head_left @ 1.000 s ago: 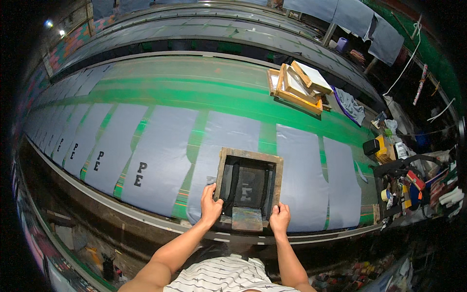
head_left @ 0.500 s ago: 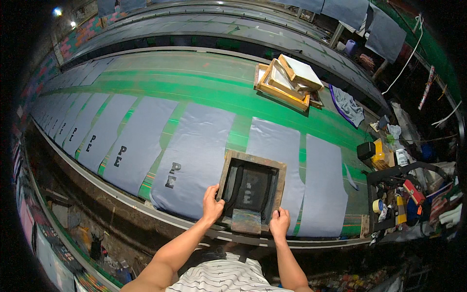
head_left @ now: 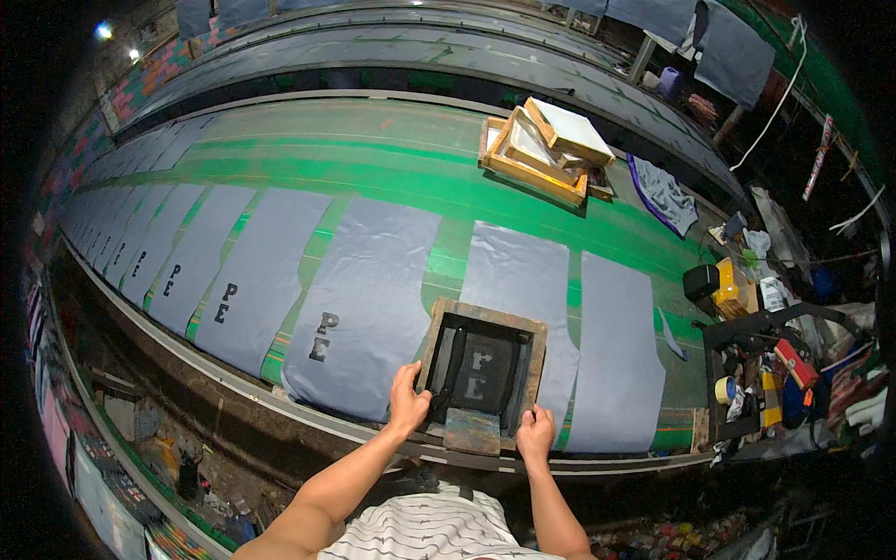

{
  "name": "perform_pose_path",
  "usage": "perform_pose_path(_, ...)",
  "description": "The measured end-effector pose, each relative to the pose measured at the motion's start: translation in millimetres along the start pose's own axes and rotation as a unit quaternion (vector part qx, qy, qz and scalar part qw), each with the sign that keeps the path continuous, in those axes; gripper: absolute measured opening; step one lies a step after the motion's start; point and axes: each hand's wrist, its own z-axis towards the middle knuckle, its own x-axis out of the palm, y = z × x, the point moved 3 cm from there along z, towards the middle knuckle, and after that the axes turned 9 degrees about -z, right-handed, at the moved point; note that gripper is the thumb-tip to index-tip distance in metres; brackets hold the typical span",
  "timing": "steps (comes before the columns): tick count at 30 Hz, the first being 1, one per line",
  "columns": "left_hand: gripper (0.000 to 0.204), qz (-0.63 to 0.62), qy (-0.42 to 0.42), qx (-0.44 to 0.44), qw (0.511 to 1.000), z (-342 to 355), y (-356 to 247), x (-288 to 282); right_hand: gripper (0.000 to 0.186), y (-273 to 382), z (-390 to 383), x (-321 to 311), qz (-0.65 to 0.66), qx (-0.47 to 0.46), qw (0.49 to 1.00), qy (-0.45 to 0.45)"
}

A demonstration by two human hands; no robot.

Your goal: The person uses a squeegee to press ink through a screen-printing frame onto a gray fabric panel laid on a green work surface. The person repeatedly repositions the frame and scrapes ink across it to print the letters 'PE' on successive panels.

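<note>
A small wooden screen-printing frame point(head_left: 490, 314) with dark mesh is between my hands, over the near part of a grey fabric panel point(head_left: 519, 266). My left hand point(head_left: 409, 401) grips its left side near the lower corner. Closed round the lower right corner is my right hand point(head_left: 536, 435). A flat, paint-stained block, perhaps a squeegee point(head_left: 472, 430), rests inside the near end. Pale letter shapes show in the mesh. To the left, another grey panel point(head_left: 378, 271) bears dark printed letters. Whether the frame touches the fabric cannot be told.
A long green printing table point(head_left: 373, 159) carries a row of grey panels, several printed. Stacked wooden frames point(head_left: 537, 177) stand toward its far side, beside a crumpled grey cloth point(head_left: 667, 196). A cluttered black tray point(head_left: 737, 350) adjoins the right end. Hanging cloths point(head_left: 733, 56) are at far right.
The frame has shifted slightly toward me and to the right over the panel, with both hands still on it. The letter shapes in its mesh show more plainly.
</note>
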Motion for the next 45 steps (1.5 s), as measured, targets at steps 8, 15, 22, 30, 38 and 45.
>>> perform_pose_path(8, 0.058, -0.009, 0.001, -0.031, 0.999, -3, -12, 7, 0.033, -6, 2, -3, -0.002, 0.006, 1.0, 0.003)
perform_pose_path(15, 0.058, 0.025, -0.002, -0.019, 1.0, -6, -5, 10, 0.032, -9, 5, -3, -0.009, -0.002, 1.0, -0.005)
perform_pose_path(22, 0.058, 0.027, 0.001, -0.017, 0.999, -5, -8, 11, 0.032, -13, 5, -4, -0.019, -0.008, 1.0, 0.013)
perform_pose_path(30, 0.058, 0.022, 0.011, -0.043, 0.999, -4, -14, 11, 0.031, -12, 4, -6, -0.021, -0.011, 1.0, 0.005)
perform_pose_path(38, 0.058, 0.057, 0.019, -0.031, 0.998, -2, -11, 12, 0.032, -17, 7, -2, -0.022, -0.003, 1.0, 0.022)
perform_pose_path(45, 0.055, 0.068, 0.025, -0.033, 0.997, -1, -7, 12, 0.038, 42, -16, -36, 0.011, -0.222, 0.975, 0.007)
